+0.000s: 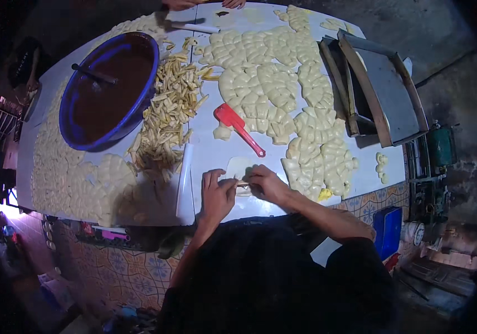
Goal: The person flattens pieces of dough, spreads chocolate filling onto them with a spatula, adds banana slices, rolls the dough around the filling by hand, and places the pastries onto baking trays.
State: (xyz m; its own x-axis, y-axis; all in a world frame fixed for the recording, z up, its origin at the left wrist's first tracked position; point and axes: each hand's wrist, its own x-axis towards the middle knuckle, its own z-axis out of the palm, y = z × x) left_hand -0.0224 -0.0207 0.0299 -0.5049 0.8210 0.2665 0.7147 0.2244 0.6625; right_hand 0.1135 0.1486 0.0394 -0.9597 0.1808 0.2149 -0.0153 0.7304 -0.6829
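Near the front edge of the table, my left hand [218, 196] and my right hand [270, 187] come together over a thin, pale sheet of dough [238, 165]. The fingers of both are closed at its near end, where a small brownish strip [242, 183] shows between them. My fingertips hide part of the fold. A red plastic spatula with a broad, cleaver-like blade [239, 128] lies just beyond the sheet. Left of my left hand rests a white tube [184, 181]. A heap of pale yellow cut strips, like sliced banana [169, 97], lies farther left.
A blue basin [66, 119] of brown mixture holds a dark-handled utensil [93, 74]. Many dough pieces [258, 83] cover the table on the right, more [77, 183] on the left. Metal trays [403, 92] stand at right. Another person's hands [180, 4] rest at the far edge, near another white tube [196, 27].
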